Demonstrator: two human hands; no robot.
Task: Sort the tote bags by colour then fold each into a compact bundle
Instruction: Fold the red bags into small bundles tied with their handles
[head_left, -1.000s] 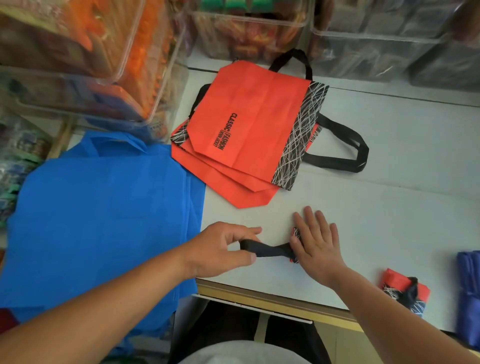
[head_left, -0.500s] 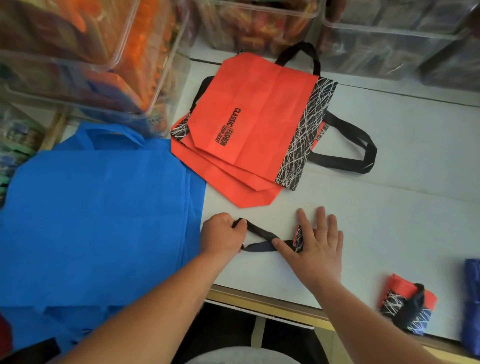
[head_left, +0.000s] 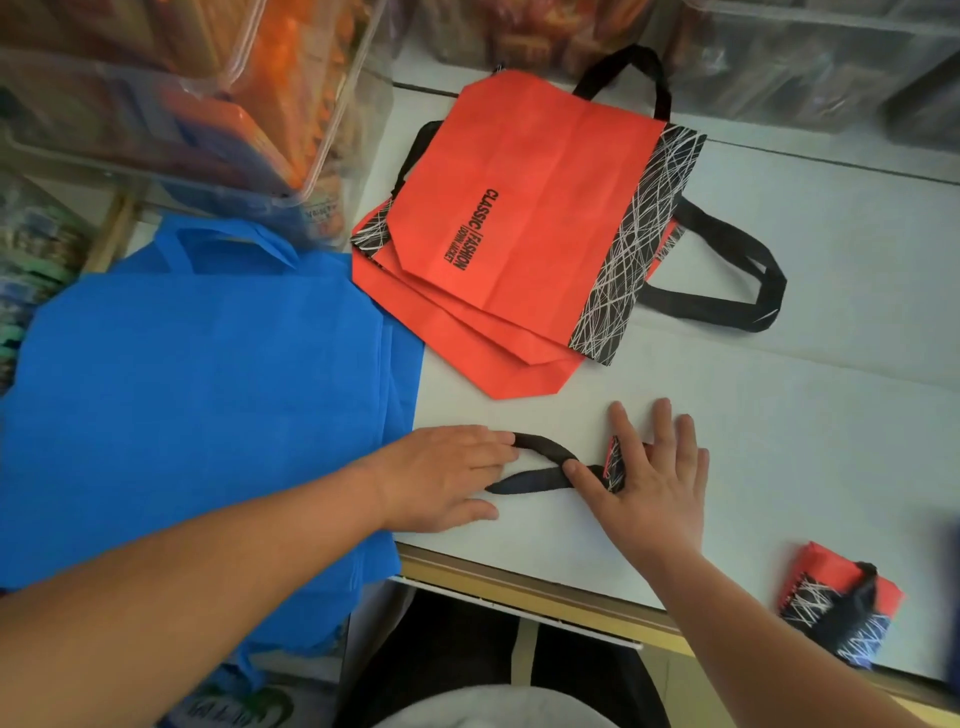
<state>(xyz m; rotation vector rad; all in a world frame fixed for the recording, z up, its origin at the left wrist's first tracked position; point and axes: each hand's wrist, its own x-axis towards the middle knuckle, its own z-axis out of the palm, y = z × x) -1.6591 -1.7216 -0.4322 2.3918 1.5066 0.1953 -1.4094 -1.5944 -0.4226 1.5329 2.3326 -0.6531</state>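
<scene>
Near right edge: a finished bundle (head_left: 841, 597) is sitting on the white table (head_left: 779, 415), red with a black strap round it.
Right hand: the right hand (head_left: 649, 478) is pressing flat, fingers spread, on the folded red tote (head_left: 615, 460), thumb on the strap.
Left hand: the left hand (head_left: 447, 483) is lying with fingers nearly straight over the end of the black handle loop (head_left: 540, 462), which is crossing itself between the two hands.
Left side: the blue totes (head_left: 208, 405) are lying stacked flat, overhanging the table's near edge.
Further back: the red totes (head_left: 530, 228) are lying fanned in a pile, black handles sticking out.
Far back: clear bins (head_left: 208, 104) are lining the rear.
</scene>
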